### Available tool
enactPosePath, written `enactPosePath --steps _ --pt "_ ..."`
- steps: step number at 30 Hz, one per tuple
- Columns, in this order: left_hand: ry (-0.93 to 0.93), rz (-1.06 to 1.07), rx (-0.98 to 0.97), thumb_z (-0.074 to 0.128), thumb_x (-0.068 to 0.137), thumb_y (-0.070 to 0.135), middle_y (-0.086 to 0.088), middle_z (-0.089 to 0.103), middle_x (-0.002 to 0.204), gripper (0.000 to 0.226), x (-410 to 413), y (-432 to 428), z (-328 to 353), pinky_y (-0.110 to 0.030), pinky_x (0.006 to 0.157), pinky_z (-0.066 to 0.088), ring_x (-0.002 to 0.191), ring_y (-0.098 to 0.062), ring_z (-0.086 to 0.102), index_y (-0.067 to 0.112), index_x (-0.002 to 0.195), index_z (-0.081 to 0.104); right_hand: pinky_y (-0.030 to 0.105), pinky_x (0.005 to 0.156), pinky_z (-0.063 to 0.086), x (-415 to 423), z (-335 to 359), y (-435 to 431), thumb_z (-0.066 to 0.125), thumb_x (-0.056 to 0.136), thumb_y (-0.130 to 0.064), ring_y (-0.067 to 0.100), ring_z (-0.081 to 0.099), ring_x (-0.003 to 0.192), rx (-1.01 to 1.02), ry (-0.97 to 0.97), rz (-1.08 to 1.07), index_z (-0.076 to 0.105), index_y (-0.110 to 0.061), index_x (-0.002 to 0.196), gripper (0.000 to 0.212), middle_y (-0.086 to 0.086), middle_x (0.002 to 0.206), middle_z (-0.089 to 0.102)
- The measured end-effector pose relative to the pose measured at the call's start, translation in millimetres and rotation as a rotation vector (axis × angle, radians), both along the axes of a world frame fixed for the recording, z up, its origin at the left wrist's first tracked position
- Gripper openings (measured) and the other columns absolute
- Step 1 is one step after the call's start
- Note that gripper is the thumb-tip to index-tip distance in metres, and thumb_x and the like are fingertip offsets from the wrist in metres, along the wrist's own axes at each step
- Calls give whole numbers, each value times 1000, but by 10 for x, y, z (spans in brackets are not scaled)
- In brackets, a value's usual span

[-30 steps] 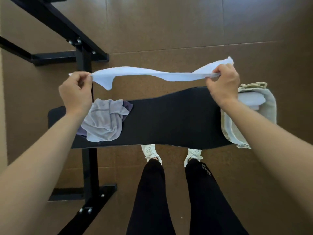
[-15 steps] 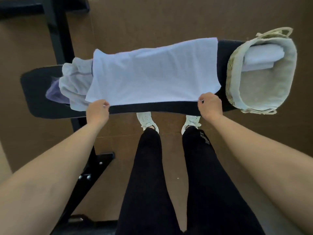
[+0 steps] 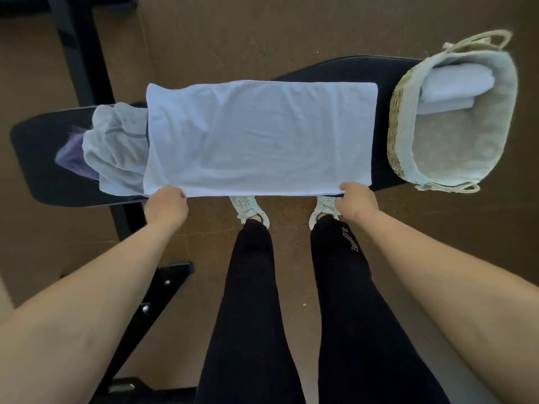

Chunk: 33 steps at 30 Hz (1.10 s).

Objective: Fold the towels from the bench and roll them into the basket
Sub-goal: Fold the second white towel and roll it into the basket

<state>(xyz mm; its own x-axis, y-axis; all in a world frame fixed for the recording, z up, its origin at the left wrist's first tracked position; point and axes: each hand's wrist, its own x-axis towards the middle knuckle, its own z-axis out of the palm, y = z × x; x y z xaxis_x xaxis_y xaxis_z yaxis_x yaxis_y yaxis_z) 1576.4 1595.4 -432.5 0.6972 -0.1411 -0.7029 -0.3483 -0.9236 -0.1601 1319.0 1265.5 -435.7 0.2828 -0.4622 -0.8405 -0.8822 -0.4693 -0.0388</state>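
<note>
**Towel spread flat on bench, near corners held**

White towel point(image 3: 259, 135) is laid out flat across the middle of the black padded bench point(image 3: 344, 68), long side running along the bench, with a few soft creases in it. Its near edge is held at both corners. The near left corner is pinched by the left hand point(image 3: 166, 207), fingers curled over the hem. The near right corner is gripped the same way by the right hand point(image 3: 357, 201). Both hands are placed at the bench's front edge.

At the towel's left end a crumpled pile of pale grey towels point(image 3: 116, 150) is seen, partly overlapped by the flat towel. A purple cloth point(image 3: 71, 158) is tucked beneath the pile's left side.

At the bench's right end a woven basket point(image 3: 396, 121) with a pale fabric liner is set, just beside the flat towel but apart from it. One rolled white towel point(image 3: 449, 83) is lodged against its far wall.

Black legs and pale shoes point(image 3: 248, 208) are seen below the bench, on brown floor point(image 3: 262, 30).
</note>
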Motion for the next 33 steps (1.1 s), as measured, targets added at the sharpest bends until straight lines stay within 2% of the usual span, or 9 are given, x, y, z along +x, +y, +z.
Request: enactPosePath --steps 3,7,11,14,16,19,24,30,33 --pt "29 -18 -35 44 104 23 -9 73 98 29 -49 -156 -4 -36 62 50 81 -33 65 17 98 72 38 79 48 70 19 -51 54 96 -17 36 62 109 -7 31 -41 61 -11 129 34 12 124 65" --pt "-17 -2 -260 51 102 31 -1 70 116 26 -134 -574 -19 -36 75 48 104 -29 65 21 112 72 39 89 48 248 -45 -100 54 100 -21 32 59 116 -13 -168 -45 58 -15 136 37 9 134 58" --pt "-103 250 -447 58 98 30 1 68 119 23 33 -827 -79 -34 81 45 107 -25 64 22 116 70 40 98 47 498 -172 -49 60 99 -20 28 43 131 31 -300 74 52 -17 143 45 6 148 41" --pt "-206 269 -502 62 95 28 -5 61 125 29 224 -811 -74 -41 88 49 115 -27 59 21 123 64 47 105 44 728 -226 78 66 96 -21 32 28 140 -24 -296 174 43 -25 149 58 5 161 23" --pt "-305 260 -480 65 93 28 -8 54 134 39 358 -731 -72 -43 92 48 120 -27 53 19 131 57 50 106 42 853 -278 160 69 94 -27 36 19 145 -55 -276 230 33 -31 153 69 3 166 10" --pt "-394 387 -381 69 90 31 -8 46 141 52 549 -577 -63 -45 97 47 123 -30 49 20 137 49 57 115 32 996 -388 243 70 93 -37 41 2 153 -72 -215 336 14 -39 159 87 -1 169 -7" --pt "-274 484 -350 70 94 31 -3 56 134 48 617 -283 -92 -49 90 50 117 -32 58 21 133 44 66 121 15 1072 -565 287 73 91 -43 44 -9 154 -71 -109 329 -2 -48 158 101 -6 169 -17" --pt "-74 453 -181 54 105 43 -14 63 123 38 606 -81 -226 -44 76 44 110 -40 59 11 125 56 68 121 14 882 -611 179 78 86 -46 44 -15 154 -86 -96 332 -11 -50 157 114 -6 169 -20" --pt "-110 430 -116 49 107 43 -17 62 125 39 534 -9 -188 -44 75 41 111 -42 59 11 128 54 68 120 17 782 -572 102 79 85 -46 42 -20 154 -74 -58 365 -18 -51 156 120 -7 167 -27"
